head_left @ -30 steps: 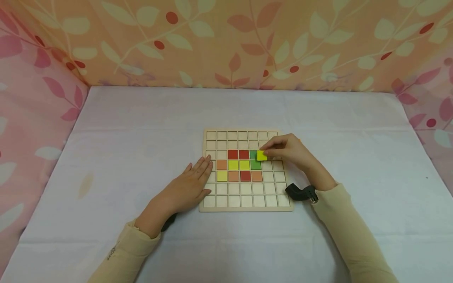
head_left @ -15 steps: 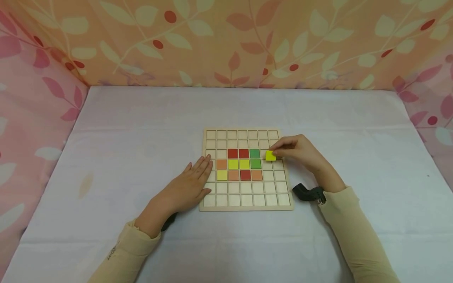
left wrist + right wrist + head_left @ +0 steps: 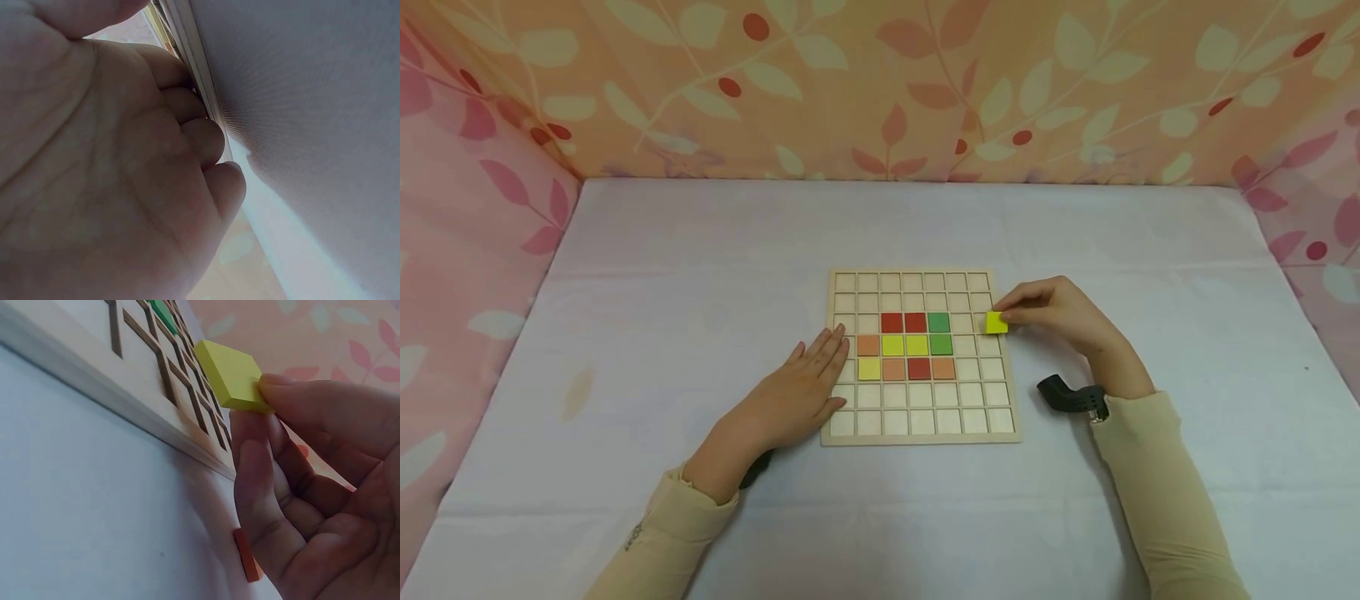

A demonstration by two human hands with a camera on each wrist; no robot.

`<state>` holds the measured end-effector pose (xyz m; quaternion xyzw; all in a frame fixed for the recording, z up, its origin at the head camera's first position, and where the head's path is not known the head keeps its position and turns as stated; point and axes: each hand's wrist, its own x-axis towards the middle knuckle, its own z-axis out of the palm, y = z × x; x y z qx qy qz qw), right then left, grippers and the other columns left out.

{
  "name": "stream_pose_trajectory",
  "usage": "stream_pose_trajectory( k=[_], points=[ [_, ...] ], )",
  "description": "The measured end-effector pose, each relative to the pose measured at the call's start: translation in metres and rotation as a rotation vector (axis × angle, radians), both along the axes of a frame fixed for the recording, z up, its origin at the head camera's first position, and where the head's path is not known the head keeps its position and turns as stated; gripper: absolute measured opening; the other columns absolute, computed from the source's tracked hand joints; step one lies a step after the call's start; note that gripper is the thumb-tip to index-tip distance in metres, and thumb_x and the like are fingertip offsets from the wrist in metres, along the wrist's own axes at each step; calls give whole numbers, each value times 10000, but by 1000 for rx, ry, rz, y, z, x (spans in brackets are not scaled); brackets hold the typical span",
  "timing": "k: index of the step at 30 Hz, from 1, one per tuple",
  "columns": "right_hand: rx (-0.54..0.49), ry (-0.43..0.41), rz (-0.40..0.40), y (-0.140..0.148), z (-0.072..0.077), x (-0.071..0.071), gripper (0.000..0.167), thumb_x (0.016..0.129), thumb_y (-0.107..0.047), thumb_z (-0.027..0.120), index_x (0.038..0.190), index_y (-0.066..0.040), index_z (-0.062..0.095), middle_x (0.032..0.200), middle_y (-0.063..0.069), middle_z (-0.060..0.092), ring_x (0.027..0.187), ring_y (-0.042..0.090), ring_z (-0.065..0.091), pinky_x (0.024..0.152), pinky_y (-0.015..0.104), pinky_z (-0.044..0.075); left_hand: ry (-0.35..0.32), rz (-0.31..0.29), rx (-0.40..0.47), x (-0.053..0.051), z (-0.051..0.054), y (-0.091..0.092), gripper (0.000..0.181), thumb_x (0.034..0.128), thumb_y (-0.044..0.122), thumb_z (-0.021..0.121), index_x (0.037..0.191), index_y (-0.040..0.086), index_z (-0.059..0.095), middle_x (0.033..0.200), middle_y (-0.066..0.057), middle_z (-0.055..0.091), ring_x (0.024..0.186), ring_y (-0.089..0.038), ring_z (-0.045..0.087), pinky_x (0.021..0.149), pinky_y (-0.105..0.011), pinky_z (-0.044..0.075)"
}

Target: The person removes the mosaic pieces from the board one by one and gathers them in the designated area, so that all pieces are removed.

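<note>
A wooden grid board [image 3: 920, 438] lies flat on the table, with red, green, yellow and orange square tiles in its middle cells. My left hand [image 3: 797, 392] rests on the board's left edge, its fingers extended over the rim. Between thumb and fingers, my right hand [image 3: 1063, 317] pinches a yellow square tile [image 3: 996, 322] over the board's right edge. The right wrist view shows this yellow tile [image 3: 231, 375] raised above the board, tilted and apart from it. An orange-red tile [image 3: 246, 555] lies on the table under the right hand; in the head view that hand hides it.
White cloth [image 3: 700, 250] covers the table around the board. A floral curtain [image 3: 880, 92] stands along the back, with pink patterned cloth [image 3: 467, 250] at the sides. A black wrist device [image 3: 1070, 396] sticks out beside the right sleeve.
My right hand has moved right with the yellow tile, from over the upper green tile to the board's right edge. That green tile now shows fully. My left hand stays put.
</note>
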<state>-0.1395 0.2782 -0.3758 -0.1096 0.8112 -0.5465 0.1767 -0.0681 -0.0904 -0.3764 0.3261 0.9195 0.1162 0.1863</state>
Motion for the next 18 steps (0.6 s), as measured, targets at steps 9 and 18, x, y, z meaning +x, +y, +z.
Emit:
stream_pose_trajectory(
  k=[9, 18],
  points=[
    [16, -11, -8, 11, 2, 0, 199, 836, -31, 703, 989, 95, 688, 895, 37, 693, 788, 188, 605, 685, 261, 521, 15, -8, 1, 0, -1, -1, 692, 985, 278, 483, 1472, -77, 142, 1556, -204, 42, 1429, -325, 40, 1121, -509, 145],
    [120, -11, -38, 18, 5, -2, 229, 838, -87, 716, 1001, 73, 697, 970, -5, 704, 1222, 174, 488, 866, 134, 444, 18, -9, -3, -1, -2, 0, 696, 984, 281, 486, 1471, -79, 142, 1555, -207, 40, 1429, -326, 35, 1118, -514, 151]
  ],
)
